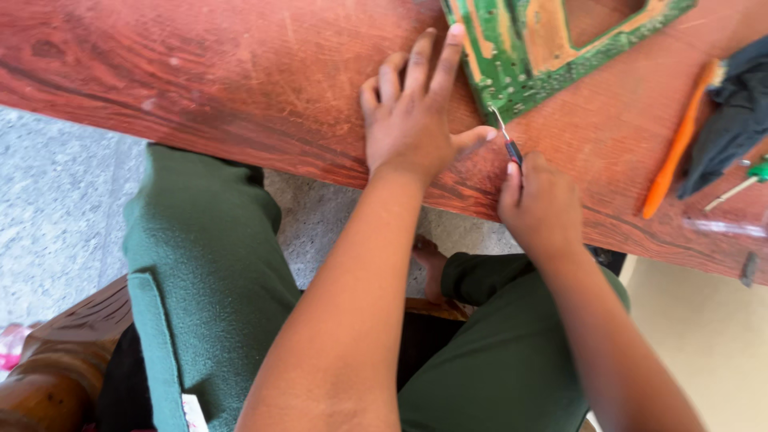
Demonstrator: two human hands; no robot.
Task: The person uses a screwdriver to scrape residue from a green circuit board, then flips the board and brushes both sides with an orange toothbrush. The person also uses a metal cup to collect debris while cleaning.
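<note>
Seated on a carved wooden chair, in green trousers, you lean over the edge of a reddish wooden table with both forearms reaching forward across your lap.

Your right hand is curled shut around the dark handle of a small screwdriver, forefinger laid along the shaft — a pencil-like hold that appears to steer the thin metal tip, which meets the near corner of the green circuit board.

Your left hand lies flat on the tabletop just beside that corner, fingers spread and extended, gripping nothing. The fingertips touch the board's left edge and the thumb points toward the tool's tip — seemingly a brace that keeps the board from sliding under the tool's push.

The board itself lies flat at the table's far side, solder face up, a large cut-out in its middle, partly beyond the top of the view.

Off to the right, well apart from your hands, rest an orange-handled tool, a dark cloth and a green-handled screwdriver — apparently parked within reach. Beneath the table, grey speckled floor shows.
</note>
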